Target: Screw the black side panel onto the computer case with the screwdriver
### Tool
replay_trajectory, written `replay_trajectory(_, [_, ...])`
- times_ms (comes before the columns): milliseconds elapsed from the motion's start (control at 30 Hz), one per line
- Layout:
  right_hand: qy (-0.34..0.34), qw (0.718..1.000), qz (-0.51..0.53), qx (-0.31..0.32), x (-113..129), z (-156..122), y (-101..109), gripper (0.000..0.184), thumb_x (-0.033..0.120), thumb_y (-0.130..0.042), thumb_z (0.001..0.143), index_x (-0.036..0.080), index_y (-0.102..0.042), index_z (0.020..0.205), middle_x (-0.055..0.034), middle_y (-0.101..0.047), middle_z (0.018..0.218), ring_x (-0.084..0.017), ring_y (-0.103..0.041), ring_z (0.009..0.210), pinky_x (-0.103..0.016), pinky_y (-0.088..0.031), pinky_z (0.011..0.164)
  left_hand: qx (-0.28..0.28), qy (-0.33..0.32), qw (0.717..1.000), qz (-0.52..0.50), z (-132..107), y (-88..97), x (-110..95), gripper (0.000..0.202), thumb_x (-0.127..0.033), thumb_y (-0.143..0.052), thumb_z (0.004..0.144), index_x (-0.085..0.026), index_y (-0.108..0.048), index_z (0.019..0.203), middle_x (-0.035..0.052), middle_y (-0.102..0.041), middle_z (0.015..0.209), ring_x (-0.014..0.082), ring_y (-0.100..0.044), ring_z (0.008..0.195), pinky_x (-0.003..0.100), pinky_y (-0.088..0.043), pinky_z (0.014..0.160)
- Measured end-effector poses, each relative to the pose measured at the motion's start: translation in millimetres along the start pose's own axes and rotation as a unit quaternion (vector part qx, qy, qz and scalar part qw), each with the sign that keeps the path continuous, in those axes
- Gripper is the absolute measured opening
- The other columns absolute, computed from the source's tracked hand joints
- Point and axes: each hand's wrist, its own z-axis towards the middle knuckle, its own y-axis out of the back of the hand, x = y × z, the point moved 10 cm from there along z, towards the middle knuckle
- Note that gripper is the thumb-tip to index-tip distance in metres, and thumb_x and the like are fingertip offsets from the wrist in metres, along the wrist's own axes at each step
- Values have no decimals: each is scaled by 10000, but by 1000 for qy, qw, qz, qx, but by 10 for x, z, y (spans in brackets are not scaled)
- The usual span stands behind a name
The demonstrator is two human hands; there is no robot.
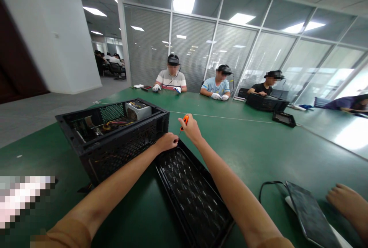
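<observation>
Both hands meet at the far end of a black PC front panel [192,194], which lies on the green table [253,144] below them, running back between the forearms. The right hand [190,127] is closed round an orange-handled screwdriver [185,118], its shaft angled down to the panel's far corner. The left hand [167,142] is curled up tight at that same corner; from where I stand I can't tell whether it pinches something small or just steadies the rim.

I'd call the work partway along. The computer case [115,152], to the left of the left hand, has its upper side open, and the panel sits off it. The screwdriver work at the corner looks unfinished, though whether a screw is there is too small to make out. The power supply [140,109] sits inside the case, along with some loose cables [110,125].

The panel itself is long and shallow like a tray, with a raised dark rim and a floor flecked with many small bright glints. I see no break in it, though the right forearm covers part of one long edge.
</observation>
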Motion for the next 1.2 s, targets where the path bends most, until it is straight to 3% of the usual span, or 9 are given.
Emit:
replay_trajectory(133, [58, 996, -63, -17, 341, -57, 306, 301, 460, -370, 876, 174, -463, 897, -20, -534, 721, -164, -521, 669, -252, -375, 641, -7, -20, 1000, 13, -23, 147, -160, 109, -136, -533, 728, -158, -624, 673, 42, -628, 665, 154, -549, 661, 237, -395, 654])
replay_trajectory(267, [125, 983, -130, 18, 831, -315, 628, 260, 386, -350, 904, 161, -479, 890, -43, -560, 781, -157, -537, 703, -242, -367, 665, -22, -34, 999, 22, -228, 530, -378, 100, -130, -520, 734, -162, -584, 663, 38, -598, 678, 158, -529, 697, 241, -396, 674])
replay_trajectory(400, [182, 938, -223, 195, 1246, -1084, 525, 174, 306, -397, 884, 176, -513, 887, -44, -602, 805, -163, -575, 694, -243, -366, 615, -48, -56, 997, 33, -753, 1203, -699, 84, -123, -489, 742, -168, -537, 690, 31, -563, 716, 161, -504, 751, 249, -397, 710])
replay_trajectory(500, [171, 886, -289, 321, 1295, -1875, 358, 203, 320, -406, 876, 176, -548, 882, -63, -632, 789, -186, -604, 670, -263, -381, 589, -43, -58, 996, 44, -1287, 1712, -896, 103, -133, -454, 766, -171, -540, 723, 24, -558, 743, 157, -498, 763, 260, -401, 737])
replay_trajectory(667, [94, 866, -328, 365, 1167, -2660, 286, 295, 398, -431, 860, 150, -591, 863, -110, -652, 806, -237, -632, 726, -302, -421, 603, -73, -22, 996, 47, -2060, 2353, -655, 226, -250, -447, 808, -193, -615, 949, 30, -622, 892, 171, -548, 857, 284, -418, 816])
replay_trajectory(767, [69, 873, -327, 356, 1149, -2747, 291, 248, 304, -411, 871, 149, -604, 861, -109, -662, 811, -229, -640, 729, -303, -431, 618, -112, 12, 991, 75, -2277, 2464, -239, 239, -312, -431, 831, -191, -630, 886, 39, -637, 894, 184, -570, 863, 292, -429, 818])
replay_trajectory(900, [66, 867, -327, 370, 1189, -2703, 217, 213, 272, -446, 849, 147, -618, 854, -110, -674, 816, -227, -646, 724, -300, -443, 622, -199, 62, 971, 114, -2342, 2403, 171, 256, -312, -355, 878, -166, -565, 849, 77, -607, 847, 209, -553, 842, 333, -432, 808])
replay_trajectory(1033, [78, 866, -326, 371, 1162, -2550, 84, 215, 282, -462, 839, 147, -627, 866, -105, -678, 832, -229, -647, 738, -298, -455, 622, -279, 78, 947, 141, -2265, 2312, 268, 238, -237, -287, 899, -175, -501, 816, 76, -543, 791, 210, -517, 803, 349, -424, 792])
replay_trajectory(1200, [93, 859, -339, 372, 819, -2130, -120, 235, 271, -449, 845, 136, -635, 893, -112, -677, 871, -233, -645, 791, -296, -463, 661, -273, 18, 949, 160, -1752, 2109, 326, 234, -220, -275, 905, -185, -481, 799, 65, -515, 756, 207, -502, 768, 337, -427, 751])
